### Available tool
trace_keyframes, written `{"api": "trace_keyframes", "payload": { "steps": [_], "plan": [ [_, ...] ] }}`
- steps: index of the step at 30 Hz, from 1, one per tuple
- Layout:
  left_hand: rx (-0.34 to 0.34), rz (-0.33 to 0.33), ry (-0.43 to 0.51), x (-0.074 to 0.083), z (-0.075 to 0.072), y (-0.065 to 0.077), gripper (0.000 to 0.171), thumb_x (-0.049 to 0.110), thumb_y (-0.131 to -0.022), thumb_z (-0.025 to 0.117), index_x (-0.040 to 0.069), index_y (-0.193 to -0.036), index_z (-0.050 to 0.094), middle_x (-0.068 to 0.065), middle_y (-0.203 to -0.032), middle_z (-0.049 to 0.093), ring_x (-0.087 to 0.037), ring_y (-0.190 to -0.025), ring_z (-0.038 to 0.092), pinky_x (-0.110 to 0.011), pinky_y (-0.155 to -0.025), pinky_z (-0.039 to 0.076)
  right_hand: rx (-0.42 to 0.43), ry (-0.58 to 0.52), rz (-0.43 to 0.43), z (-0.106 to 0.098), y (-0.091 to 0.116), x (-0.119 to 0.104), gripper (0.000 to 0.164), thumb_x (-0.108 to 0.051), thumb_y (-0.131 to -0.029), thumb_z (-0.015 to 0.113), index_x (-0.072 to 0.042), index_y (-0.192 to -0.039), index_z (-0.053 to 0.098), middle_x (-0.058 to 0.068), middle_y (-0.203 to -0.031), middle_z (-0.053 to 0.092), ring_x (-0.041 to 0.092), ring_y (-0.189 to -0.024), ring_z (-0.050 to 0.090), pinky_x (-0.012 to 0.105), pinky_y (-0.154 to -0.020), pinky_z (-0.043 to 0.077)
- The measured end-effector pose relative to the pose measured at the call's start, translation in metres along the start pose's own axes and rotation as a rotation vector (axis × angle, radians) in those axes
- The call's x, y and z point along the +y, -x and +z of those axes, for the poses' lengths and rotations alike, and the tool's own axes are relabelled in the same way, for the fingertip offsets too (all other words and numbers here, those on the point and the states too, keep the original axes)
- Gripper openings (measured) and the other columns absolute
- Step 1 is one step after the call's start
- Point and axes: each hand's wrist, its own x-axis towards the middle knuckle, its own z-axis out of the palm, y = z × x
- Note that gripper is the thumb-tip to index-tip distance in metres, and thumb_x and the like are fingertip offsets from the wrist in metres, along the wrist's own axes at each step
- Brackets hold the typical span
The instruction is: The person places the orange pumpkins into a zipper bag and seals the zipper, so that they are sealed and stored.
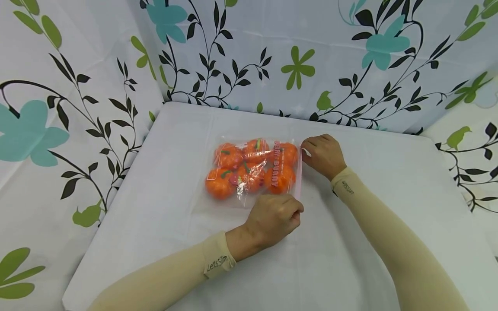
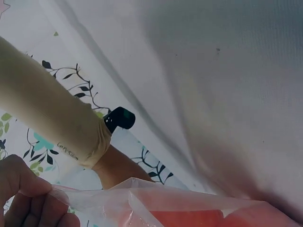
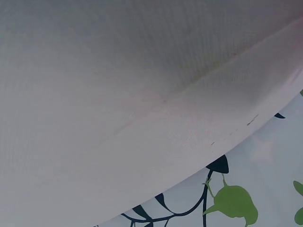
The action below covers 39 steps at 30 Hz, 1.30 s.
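A clear plastic bag (image 1: 242, 199) with pink lettering and a pink-tinted right edge lies on the white-covered table. Inside it are several small orange pumpkins (image 1: 220, 186) with green stems. My left hand (image 1: 272, 220) pinches the near end of the bag's right edge; in the left wrist view, the left hand's thumb and curled fingers (image 2: 33, 198) grip the stretched plastic (image 2: 109, 196). At the far end of that edge, my right hand (image 1: 322, 154) pinches the bag's corner. The right wrist view shows neither hand nor bag.
The table (image 1: 163, 172) carries a white cloth with faint creases. Behind and beside it hang white curtains (image 1: 249, 26) printed with leaves, flowers and birds. Beige sleeves cover both forearms, and a small black device (image 2: 122, 118) sits at the right wrist.
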Motion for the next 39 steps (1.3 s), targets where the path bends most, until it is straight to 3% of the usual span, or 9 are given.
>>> {"api": "trace_keyframes", "payload": {
  "steps": [4, 10, 15, 19, 24, 27, 29, 34, 39],
  "plan": [
    [-0.084, -0.037, 0.035, 0.002, 0.010, -0.002, 0.012, 0.003, -0.074, 0.075, 0.014, -0.079, 0.075, 0.006, -0.073, 0.071, -0.005, -0.064, 0.065, -0.018, -0.053, 0.049, -0.039, 0.041, -0.013, -0.002, 0.000, 0.003, 0.013, -0.012, -0.082, 0.078, -0.002, -0.090, 0.073, 0.013, -0.091, 0.074, 0.031, -0.084, 0.072, 0.046, -0.081, 0.055],
    [-0.328, -0.200, 0.075, 0.007, 0.024, -0.015, 0.011, 0.008, -0.074, 0.076, 0.018, -0.079, 0.078, 0.009, -0.073, 0.071, -0.005, -0.063, 0.062, -0.016, -0.051, 0.044, -0.152, 0.099, 0.004, -0.007, 0.004, 0.006, 0.006, -0.009, -0.084, 0.074, -0.003, -0.087, 0.073, 0.013, -0.091, 0.074, 0.031, -0.084, 0.072, 0.047, -0.081, 0.056],
    [-0.500, -0.247, 0.067, 0.009, 0.031, -0.021, 0.010, 0.012, -0.075, 0.076, 0.019, -0.081, 0.079, 0.010, -0.075, 0.072, -0.007, -0.065, 0.064, -0.022, -0.054, 0.048, -0.195, 0.143, 0.031, -0.006, 0.005, -0.001, 0.006, -0.010, -0.086, 0.072, -0.004, -0.086, 0.072, 0.013, -0.090, 0.073, 0.032, -0.081, 0.072, 0.049, -0.082, 0.056],
    [-0.509, -0.259, 0.095, 0.004, 0.026, -0.022, 0.007, 0.013, -0.077, 0.078, 0.018, -0.082, 0.078, 0.010, -0.074, 0.071, -0.006, -0.064, 0.062, -0.020, -0.055, 0.047, -0.205, 0.194, 0.057, -0.001, 0.000, -0.008, 0.010, -0.011, -0.090, 0.069, -0.002, -0.087, 0.071, 0.015, -0.090, 0.072, 0.033, -0.079, 0.072, 0.050, -0.083, 0.056],
    [-0.408, -0.265, 0.135, -0.006, 0.014, -0.028, 0.006, 0.012, -0.076, 0.079, 0.016, -0.082, 0.078, 0.009, -0.071, 0.070, -0.004, -0.062, 0.059, -0.016, -0.057, 0.044, -0.206, 0.224, 0.055, 0.004, -0.019, -0.011, 0.011, -0.011, -0.091, 0.069, 0.000, -0.091, 0.071, 0.017, -0.093, 0.072, 0.034, -0.081, 0.072, 0.052, -0.086, 0.055],
    [-0.381, -0.273, 0.142, -0.010, 0.011, -0.029, 0.007, 0.012, -0.076, 0.079, 0.016, -0.082, 0.079, 0.008, -0.070, 0.070, -0.004, -0.062, 0.059, -0.016, -0.057, 0.045, -0.245, 0.235, 0.057, 0.006, -0.029, -0.013, 0.012, -0.012, -0.093, 0.069, 0.000, -0.095, 0.072, 0.017, -0.094, 0.073, 0.034, -0.083, 0.072, 0.053, -0.089, 0.054],
    [-0.408, -0.280, 0.129, -0.010, 0.013, -0.028, 0.006, 0.012, -0.077, 0.079, 0.016, -0.082, 0.079, 0.008, -0.071, 0.070, -0.004, -0.063, 0.060, -0.017, -0.058, 0.046, -0.285, 0.231, 0.064, 0.008, -0.030, -0.015, 0.012, -0.012, -0.093, 0.068, -0.001, -0.095, 0.072, 0.017, -0.096, 0.073, 0.034, -0.084, 0.072, 0.053, -0.091, 0.053],
    [-0.565, -0.273, 0.069, -0.005, 0.024, -0.022, 0.005, 0.014, -0.082, 0.077, 0.018, -0.085, 0.079, 0.008, -0.076, 0.072, -0.006, -0.066, 0.062, -0.020, -0.059, 0.049, -0.394, 0.205, 0.086, 0.003, -0.021, -0.016, 0.012, -0.012, -0.092, 0.068, -0.001, -0.095, 0.072, 0.017, -0.100, 0.074, 0.033, -0.089, 0.072, 0.053, -0.095, 0.051],
    [-0.679, -0.265, 0.043, -0.005, 0.030, -0.022, 0.005, 0.016, -0.085, 0.077, 0.018, -0.089, 0.080, 0.008, -0.080, 0.072, -0.009, -0.068, 0.064, -0.024, -0.061, 0.052, -0.367, 0.182, 0.201, -0.012, -0.013, -0.011, 0.018, -0.015, -0.091, 0.067, 0.001, -0.094, 0.075, 0.015, -0.096, 0.074, 0.032, -0.088, 0.072, 0.051, -0.095, 0.051]
  ]
}}
